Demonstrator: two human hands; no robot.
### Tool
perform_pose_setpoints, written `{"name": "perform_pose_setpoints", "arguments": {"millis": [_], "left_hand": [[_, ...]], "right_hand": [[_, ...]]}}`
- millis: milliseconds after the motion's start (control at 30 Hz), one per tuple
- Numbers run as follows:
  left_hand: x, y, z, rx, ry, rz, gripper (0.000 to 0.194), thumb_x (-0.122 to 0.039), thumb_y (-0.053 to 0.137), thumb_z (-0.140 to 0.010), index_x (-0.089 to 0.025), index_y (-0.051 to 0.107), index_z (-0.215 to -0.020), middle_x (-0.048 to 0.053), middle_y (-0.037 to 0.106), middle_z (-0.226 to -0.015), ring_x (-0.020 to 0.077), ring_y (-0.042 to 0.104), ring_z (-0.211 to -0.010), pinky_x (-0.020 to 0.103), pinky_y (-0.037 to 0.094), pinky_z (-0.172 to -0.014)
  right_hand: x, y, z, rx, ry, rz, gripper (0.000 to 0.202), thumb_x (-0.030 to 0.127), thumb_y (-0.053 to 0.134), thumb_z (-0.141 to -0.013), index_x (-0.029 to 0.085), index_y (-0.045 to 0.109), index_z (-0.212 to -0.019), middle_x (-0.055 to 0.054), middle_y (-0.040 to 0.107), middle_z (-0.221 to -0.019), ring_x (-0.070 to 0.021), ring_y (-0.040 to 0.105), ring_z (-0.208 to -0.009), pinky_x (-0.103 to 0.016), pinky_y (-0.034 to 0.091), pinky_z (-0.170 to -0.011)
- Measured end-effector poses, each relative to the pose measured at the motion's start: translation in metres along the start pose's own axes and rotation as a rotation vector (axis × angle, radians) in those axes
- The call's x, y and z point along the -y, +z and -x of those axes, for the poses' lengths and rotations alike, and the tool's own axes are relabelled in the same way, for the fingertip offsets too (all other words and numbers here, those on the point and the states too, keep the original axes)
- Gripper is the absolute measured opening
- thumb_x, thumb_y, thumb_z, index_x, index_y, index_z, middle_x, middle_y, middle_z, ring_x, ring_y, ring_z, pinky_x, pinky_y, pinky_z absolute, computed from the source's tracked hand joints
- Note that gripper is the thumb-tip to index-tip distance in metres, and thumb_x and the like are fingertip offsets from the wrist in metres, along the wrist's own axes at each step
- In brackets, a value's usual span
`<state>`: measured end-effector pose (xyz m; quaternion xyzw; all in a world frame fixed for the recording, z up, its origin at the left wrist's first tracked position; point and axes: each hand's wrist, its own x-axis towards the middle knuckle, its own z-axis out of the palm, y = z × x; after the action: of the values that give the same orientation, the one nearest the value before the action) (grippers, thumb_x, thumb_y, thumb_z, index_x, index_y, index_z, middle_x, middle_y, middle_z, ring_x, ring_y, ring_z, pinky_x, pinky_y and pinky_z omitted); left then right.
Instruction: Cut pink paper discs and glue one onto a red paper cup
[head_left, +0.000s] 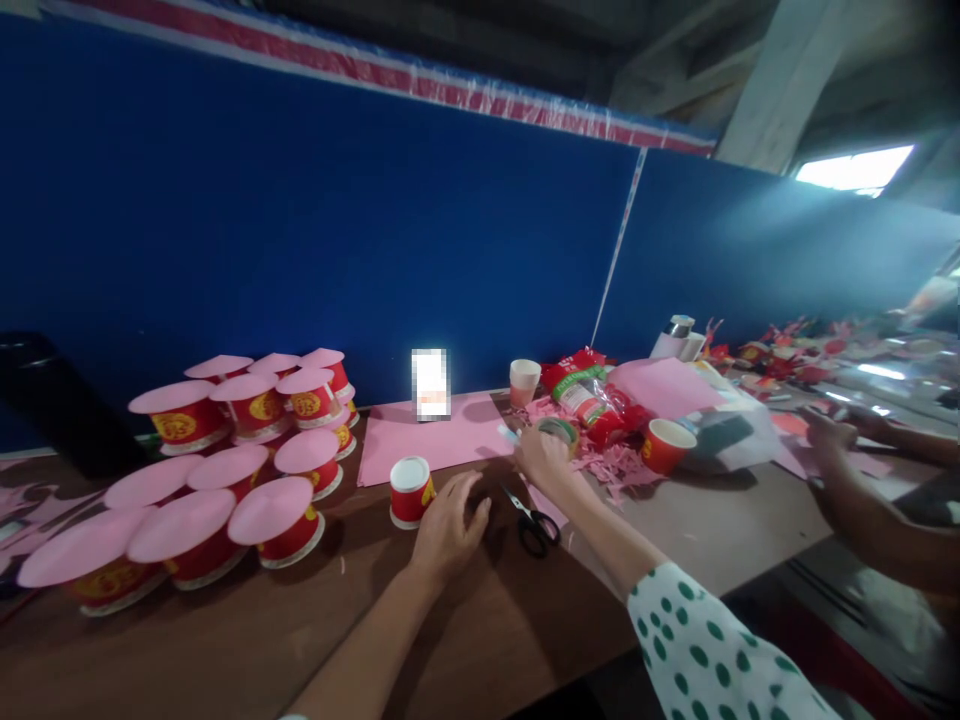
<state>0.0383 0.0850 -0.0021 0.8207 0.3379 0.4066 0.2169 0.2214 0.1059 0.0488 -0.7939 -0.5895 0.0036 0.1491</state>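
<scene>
Beside an upside-down red paper cup (410,495) is my left hand (452,522), its fingers curved and apart, touching or nearly touching the cup's right side. My right hand (544,455) reaches farther out, next to a green tape roll (556,437), with its fingers closed on a small pale strip (510,434). Black-handled scissors (534,525) lie on the brown table (480,640) between my forearms. Pink paper sheets (431,442) lie behind the cup.
Several red cups with pink cone tops (270,510) stand at left. Shredded pink paper (611,468), a red packet (592,395), a white cup (524,382) and a tilted red cup (667,446) lie at right. Another person's hands (829,432) work at far right.
</scene>
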Motion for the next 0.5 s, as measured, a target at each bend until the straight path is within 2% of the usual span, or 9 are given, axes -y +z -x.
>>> {"name": "perform_pose_setpoints", "arguments": {"millis": [133,200,233,300,400,500], "left_hand": [[-0.003,0.003,-0.001,-0.033,-0.151,0.222,0.035,-0.032,0.047,-0.081,-0.016,0.052,-0.111,0.012,0.057,-0.111,0.0221,0.055,-0.099,0.036,0.047,-0.082],[-0.007,0.004,-0.003,-0.026,-0.233,0.405,0.034,-0.034,0.046,-0.082,-0.015,0.052,-0.109,0.012,0.059,-0.107,0.0212,0.057,-0.096,0.035,0.047,-0.082],[-0.008,0.004,-0.003,-0.014,-0.263,0.499,0.034,-0.035,0.046,-0.082,-0.014,0.053,-0.108,0.011,0.06,-0.106,0.021,0.058,-0.095,0.035,0.046,-0.082],[-0.01,0.004,-0.005,0.026,-0.302,0.66,0.034,-0.036,0.046,-0.082,-0.014,0.055,-0.106,0.01,0.062,-0.104,0.0209,0.059,-0.092,0.035,0.046,-0.082],[-0.009,0.006,-0.006,0.065,-0.346,0.812,0.036,-0.037,0.051,-0.079,-0.014,0.057,-0.106,0.01,0.063,-0.104,0.0214,0.059,-0.092,0.036,0.045,-0.083],[-0.007,0.007,-0.006,0.059,-0.371,0.867,0.036,-0.038,0.053,-0.078,-0.014,0.059,-0.104,0.011,0.063,-0.103,0.0225,0.059,-0.093,0.037,0.044,-0.084]], "right_hand": [[0.006,0.004,0.032,0.009,-0.106,-0.22,0.03,0.035,0.043,-0.083,0.013,0.063,-0.082,-0.007,0.066,-0.073,-0.017,0.061,-0.069,-0.022,0.042,-0.057],[0.012,0.012,0.052,0.071,-0.15,-0.743,0.03,0.035,0.043,-0.082,0.013,0.063,-0.083,-0.004,0.065,-0.07,-0.0154,0.058,-0.063,-0.022,0.042,-0.053],[0.016,0.018,0.061,0.108,-0.152,-0.927,0.028,0.035,0.046,-0.08,0.013,0.062,-0.081,-0.003,0.064,-0.068,-0.0148,0.057,-0.06,-0.022,0.042,-0.053],[0.021,0.028,0.076,0.168,-0.142,-1.134,0.025,0.036,0.051,-0.076,0.013,0.062,-0.079,-0.002,0.061,-0.064,-0.013,0.053,-0.056,-0.023,0.041,-0.051],[0.024,0.036,0.086,0.225,-0.098,-1.238,0.025,0.036,0.052,-0.076,0.014,0.062,-0.081,0.0,0.058,-0.061,-0.0115,0.05,-0.052,-0.022,0.04,-0.049],[0.02,0.031,0.087,0.208,-0.121,-1.179,0.021,0.033,0.057,-0.072,0.015,0.061,-0.082,-0.001,0.059,-0.065,-0.013,0.051,-0.058,-0.024,0.041,-0.055]]}}
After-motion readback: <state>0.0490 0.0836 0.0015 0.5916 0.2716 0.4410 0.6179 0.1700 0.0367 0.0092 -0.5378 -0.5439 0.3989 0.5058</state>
